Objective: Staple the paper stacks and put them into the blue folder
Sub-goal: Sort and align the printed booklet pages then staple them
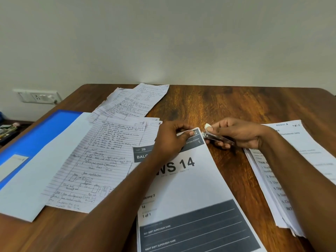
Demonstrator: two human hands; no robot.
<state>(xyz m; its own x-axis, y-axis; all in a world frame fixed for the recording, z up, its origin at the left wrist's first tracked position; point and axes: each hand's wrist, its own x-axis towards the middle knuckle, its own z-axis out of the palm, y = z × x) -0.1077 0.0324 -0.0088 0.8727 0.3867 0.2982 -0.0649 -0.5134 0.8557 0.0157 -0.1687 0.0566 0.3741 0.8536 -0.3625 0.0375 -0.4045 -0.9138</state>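
A printed paper stack (190, 184) headed "WS 14" lies in the middle of the wooden table (227, 106). My left hand (171, 140) pinches its top right corner. My right hand (236, 133) grips a small metal stapler (217, 136), whose nose sits at that same corner. The open blue folder (41, 131) lies at the left with a blank white sheet (36, 179) on it. Handwritten lined pages (94, 168) overlap the folder's right side.
More handwritten sheets (134, 102) lie fanned at the table's back. Under my right forearm, at the right edge, sits another printed stack (276, 188). A wall socket (39, 96) is at the left, with clutter (7, 130) on a low surface below it.
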